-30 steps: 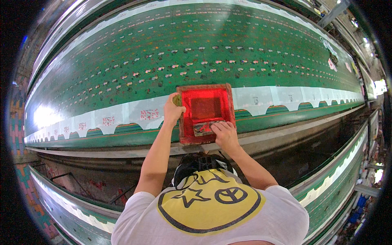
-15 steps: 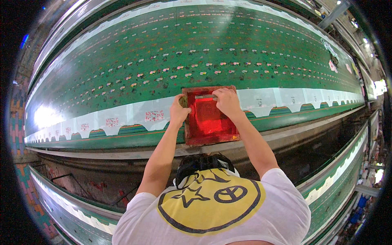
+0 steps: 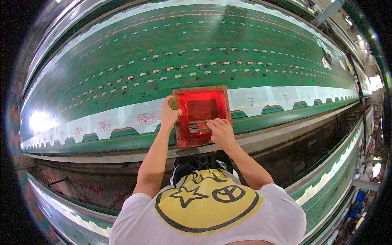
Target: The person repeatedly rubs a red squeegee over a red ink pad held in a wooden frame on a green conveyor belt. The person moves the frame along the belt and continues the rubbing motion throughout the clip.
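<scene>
A red-inked screen printing frame (image 3: 203, 141) with wooden edges lies on the green table, over the row of white fabric pieces (image 3: 253, 102). My left hand (image 3: 169, 113) is closed around the frame's left edge, by a greenish patch at its upper left corner. In my right hand (image 3: 220, 131) is a squeegee (image 3: 198, 126), its flat greyish blade resting on the red mesh near the frame's near side. Above the blade, the mesh shows a darker red rectangle. Fabric pieces left of the frame carry a red printed pattern (image 3: 145, 118); those to the right show only faint dark marks.
The long green printing table (image 3: 163, 96) bears rows of small coloured marks. Its near rail (image 3: 261, 139) runs below the frame, with a dark gap in front of me. Pink and white scraps (image 3: 326, 62) lie at the far right. Another green table (image 3: 73, 208) stands behind me.
My right hand has drawn the squeegee from the far side of the frame toward the near side. My left hand has stayed on the frame's left edge. The view has shifted slightly.
</scene>
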Demonstrator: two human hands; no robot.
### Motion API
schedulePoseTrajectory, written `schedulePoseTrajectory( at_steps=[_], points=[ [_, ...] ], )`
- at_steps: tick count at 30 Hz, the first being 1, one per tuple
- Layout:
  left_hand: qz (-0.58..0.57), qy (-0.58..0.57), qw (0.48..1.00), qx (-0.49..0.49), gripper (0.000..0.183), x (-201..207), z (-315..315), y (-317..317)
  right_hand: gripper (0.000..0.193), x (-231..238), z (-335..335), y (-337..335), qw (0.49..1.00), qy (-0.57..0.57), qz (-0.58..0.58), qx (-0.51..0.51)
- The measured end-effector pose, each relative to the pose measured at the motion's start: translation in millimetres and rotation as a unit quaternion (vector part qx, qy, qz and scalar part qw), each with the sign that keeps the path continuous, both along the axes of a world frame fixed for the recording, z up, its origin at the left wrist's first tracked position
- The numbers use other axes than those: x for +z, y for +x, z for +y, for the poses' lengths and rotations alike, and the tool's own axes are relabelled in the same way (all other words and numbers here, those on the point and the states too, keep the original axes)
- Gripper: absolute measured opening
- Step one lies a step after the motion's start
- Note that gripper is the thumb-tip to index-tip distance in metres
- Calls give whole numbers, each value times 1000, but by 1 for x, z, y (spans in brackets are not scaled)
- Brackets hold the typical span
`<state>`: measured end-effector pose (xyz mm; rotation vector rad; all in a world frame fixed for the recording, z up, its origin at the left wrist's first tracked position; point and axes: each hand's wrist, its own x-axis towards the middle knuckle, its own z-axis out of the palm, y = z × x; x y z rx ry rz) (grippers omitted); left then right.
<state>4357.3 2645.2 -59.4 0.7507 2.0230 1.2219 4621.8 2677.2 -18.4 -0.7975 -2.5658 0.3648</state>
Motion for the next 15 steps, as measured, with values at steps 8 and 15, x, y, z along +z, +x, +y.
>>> schedulePoseTrajectory(
  at_steps=[8, 15],
  points=[
    [-16, 60, 998, 21, 72, 27, 39, 73, 35, 11, 47, 64, 1000, 10, 2, -16],
    [37, 53, 998, 8, 71, 20, 103, 173, 29, 10, 107, 162, 999, 28, -2, -27]
  ],
)
